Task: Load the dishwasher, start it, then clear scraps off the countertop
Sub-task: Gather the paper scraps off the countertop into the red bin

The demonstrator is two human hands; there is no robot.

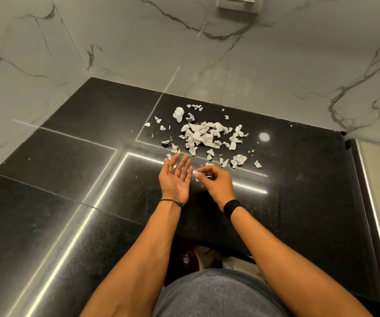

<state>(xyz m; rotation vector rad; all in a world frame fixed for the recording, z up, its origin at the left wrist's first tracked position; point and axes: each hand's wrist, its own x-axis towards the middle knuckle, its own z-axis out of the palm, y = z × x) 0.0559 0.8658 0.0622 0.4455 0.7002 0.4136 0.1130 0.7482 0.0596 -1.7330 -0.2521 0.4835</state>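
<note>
A heap of torn white paper scraps (203, 135) lies on the glossy black countertop (74, 170), with several loose bits scattered around it. My left hand (176, 177) is held palm up and flat just in front of the heap, fingers straight, nothing in it. Beside it, my right hand (216, 181) has its fingers curled and pinches a small white scrap (201, 173) at the fingertips, right next to the left palm.
Marble-patterned walls (138, 42) close the counter at the back and left, forming a corner. A wall socket (239, 3) sits at the top. The counter's right edge (365, 191) drops off. Below the front edge, a dark red object (184, 259) shows on the floor.
</note>
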